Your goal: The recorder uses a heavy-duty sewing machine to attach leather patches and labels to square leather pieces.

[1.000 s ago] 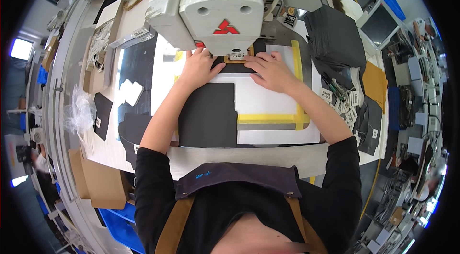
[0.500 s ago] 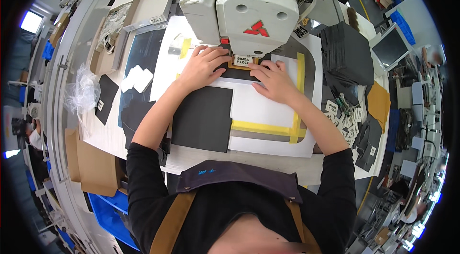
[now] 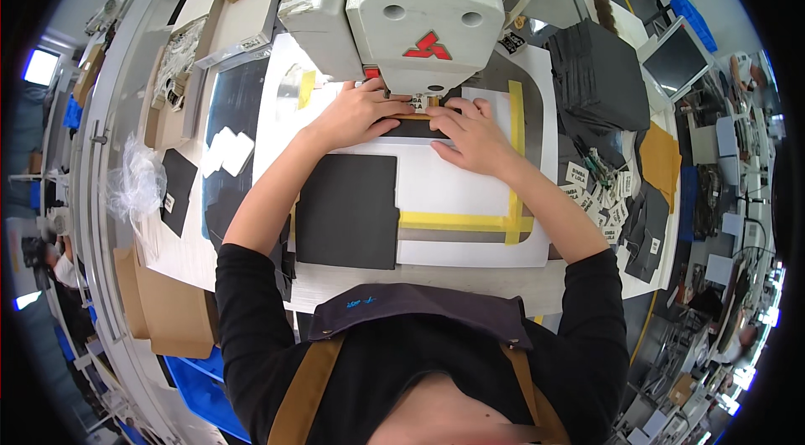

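Observation:
Beneath the head of a white industrial sewing machine (image 3: 428,0), a small white label (image 3: 422,101) with dark print lies in a brownish frame over a dark fabric piece (image 3: 408,128). My left hand (image 3: 360,116) lies flat at the label's left, its fingers stretched out and touching the frame edge. From the right, my right hand (image 3: 475,140) rests with spread, bent fingers, the fingertips at the frame's right end. Fingers and machine head partly cover label and frame. Closer to me, a black fabric panel (image 3: 348,212) lies flat on the white sheet.
Yellow tape (image 3: 457,221) marks the white sheet. To the right stand stacked dark panels (image 3: 597,80), with loose white labels (image 3: 594,203) and small scissors-like tools nearby. On the left are cardboard trays (image 3: 243,13), white pieces (image 3: 226,151) and a clear plastic bag (image 3: 134,181).
The whole view has shifted slightly, with the machine now further left. My left fingers have straightened and reach along the frame's near edge. My right hand stays by the label's right side.

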